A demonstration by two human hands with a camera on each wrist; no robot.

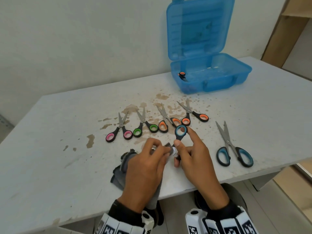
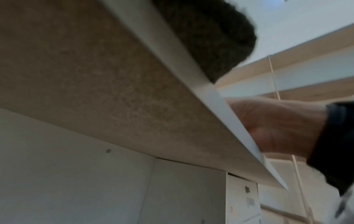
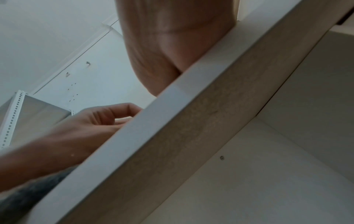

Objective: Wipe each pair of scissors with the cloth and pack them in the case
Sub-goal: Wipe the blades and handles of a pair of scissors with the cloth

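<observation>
The right hand (image 1: 194, 157) kept its grip clamped on the small blue-handled scissors (image 1: 180, 132), index finger straight beside the upper loop. The left hand (image 1: 146, 168) pinched the grey cloth (image 1: 123, 166) around the blades. Both were over the bench (image 1: 50, 149), near its front edge. The open blue case (image 1: 211, 73) stood far behind.
</observation>
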